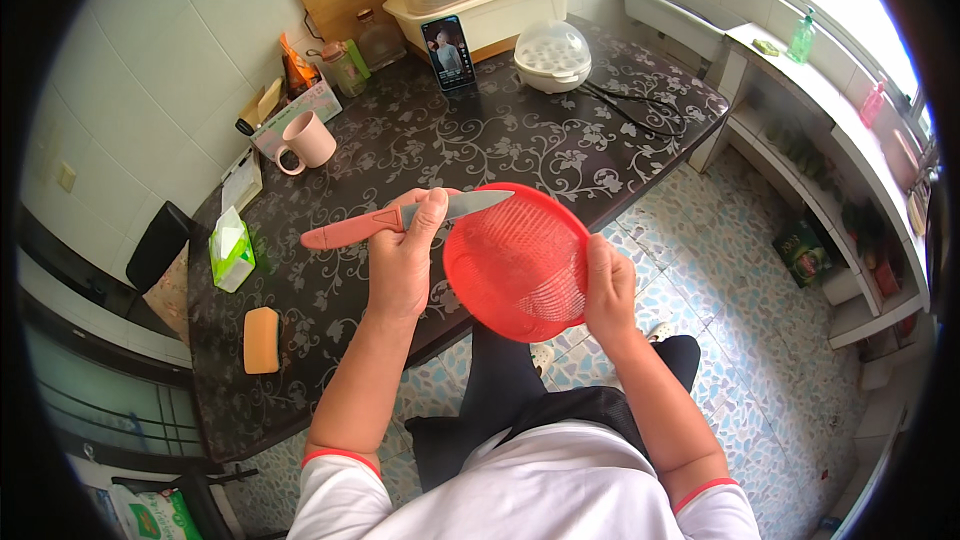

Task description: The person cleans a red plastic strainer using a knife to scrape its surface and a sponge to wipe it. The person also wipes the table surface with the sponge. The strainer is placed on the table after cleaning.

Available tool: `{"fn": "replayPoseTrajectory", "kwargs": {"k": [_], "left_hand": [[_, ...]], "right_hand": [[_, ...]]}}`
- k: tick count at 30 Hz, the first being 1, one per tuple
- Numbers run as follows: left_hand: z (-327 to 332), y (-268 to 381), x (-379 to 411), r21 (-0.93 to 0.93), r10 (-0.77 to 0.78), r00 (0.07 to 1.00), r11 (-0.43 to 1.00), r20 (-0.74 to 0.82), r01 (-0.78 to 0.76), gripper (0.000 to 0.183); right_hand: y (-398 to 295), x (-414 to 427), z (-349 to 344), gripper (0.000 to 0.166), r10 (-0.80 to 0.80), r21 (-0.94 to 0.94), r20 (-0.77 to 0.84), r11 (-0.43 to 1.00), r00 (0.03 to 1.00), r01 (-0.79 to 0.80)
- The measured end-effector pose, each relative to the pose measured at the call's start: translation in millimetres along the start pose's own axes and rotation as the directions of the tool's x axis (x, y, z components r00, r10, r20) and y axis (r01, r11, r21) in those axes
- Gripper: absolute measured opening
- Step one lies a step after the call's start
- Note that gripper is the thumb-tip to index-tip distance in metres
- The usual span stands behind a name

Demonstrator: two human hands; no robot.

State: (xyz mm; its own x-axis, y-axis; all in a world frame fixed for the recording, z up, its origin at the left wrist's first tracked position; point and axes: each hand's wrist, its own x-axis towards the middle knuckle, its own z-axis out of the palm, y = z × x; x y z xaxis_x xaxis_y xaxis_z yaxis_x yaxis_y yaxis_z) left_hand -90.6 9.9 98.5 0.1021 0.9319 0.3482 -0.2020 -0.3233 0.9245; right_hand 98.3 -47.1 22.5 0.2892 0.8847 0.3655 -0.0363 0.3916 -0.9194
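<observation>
My left hand (409, 240) holds a small knife with a red handle (352, 229), the thumb lying over the blade where it meets the handle. The bare blade (472, 204) points right, its tip over the rim of a round red plastic mesh basket (525, 270). On the basket's right side, my right hand (611, 289) grips the rim with the thumb on top. Whether the left fingers also touch the basket is hidden behind the knife and hand. The basket is tilted above the table's front edge, and no food shows in it.
The dark floral-patterned table (480, 142) bears a pink mug (309, 141), a tissue pack (232, 251), an orange sponge (261, 340), a propped phone (448, 54) and an egg cooker (553, 58) with a black cord (637, 114). Shelves (810, 165) stand at the right.
</observation>
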Motion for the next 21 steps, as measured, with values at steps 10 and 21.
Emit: {"fn": "replayPoseTrajectory", "kwargs": {"k": [10, 21], "left_hand": [[-2, -16, -4, -0.036, -0.082, 0.997, 0.996, 0.015, 0.082, 0.024], [51, -48, -41, 0.269, 0.09, 0.94, 0.945, 0.329, -0.185, 0.022]], "right_hand": [[-21, -4, -29, 0.033, 0.112, -0.123, 0.057, 0.987, 0.992, -0.105], [-44, -37, -70, 0.034, 0.221, -0.281, 0.128, 0.943, 0.967, -0.178]]}}
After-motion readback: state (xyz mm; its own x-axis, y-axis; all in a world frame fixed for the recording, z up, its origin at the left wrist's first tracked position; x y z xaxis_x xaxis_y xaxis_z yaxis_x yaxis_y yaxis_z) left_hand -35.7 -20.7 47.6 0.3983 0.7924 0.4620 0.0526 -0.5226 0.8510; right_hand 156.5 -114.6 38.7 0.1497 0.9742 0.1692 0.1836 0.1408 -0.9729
